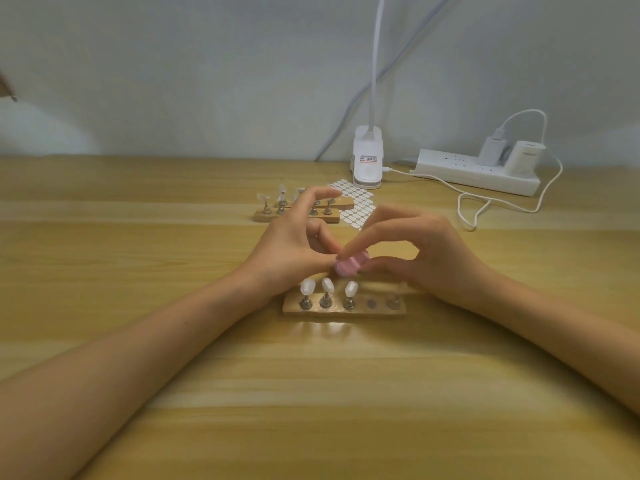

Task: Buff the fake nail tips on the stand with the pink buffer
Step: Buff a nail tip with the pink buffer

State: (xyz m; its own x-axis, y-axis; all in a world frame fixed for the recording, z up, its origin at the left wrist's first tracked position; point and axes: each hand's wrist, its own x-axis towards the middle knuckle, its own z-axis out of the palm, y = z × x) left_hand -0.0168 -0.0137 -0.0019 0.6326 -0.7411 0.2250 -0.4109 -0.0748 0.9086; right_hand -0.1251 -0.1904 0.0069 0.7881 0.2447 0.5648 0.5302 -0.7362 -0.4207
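My right hand (415, 252) grips the pink buffer (350, 265): the index finger lies curved over its top and the thumb closes in from below, pinching it narrowly. My other right fingers are curled behind.

My left hand (294, 237) sits just beside the buffer, its thumb pointing at the buffer's left end and its index finger raised in an arc above. The buffer and blur hide whether this hand pinches anything, so I cannot tell its grip.

The buffer hangs just behind and above the stand (343, 309), a wooden bar lying crosswise on the table (173, 393) between my forearms. Three nail tips (327, 285) stand upright on pegs along the left part of the stand. To their right there is a bare round seat (371, 303), then a peg (393, 301) with no visible tip. The buffer is over the third tip, apart from it.

Open tabletop lies near me and to both sides. Farther back are a second stand (266, 216) with tips, a sheet of white stickers (360, 202), a white lamp clamp (367, 164), a power strip (460, 173) and a looped white cable (485, 206), all well apart from the stand.
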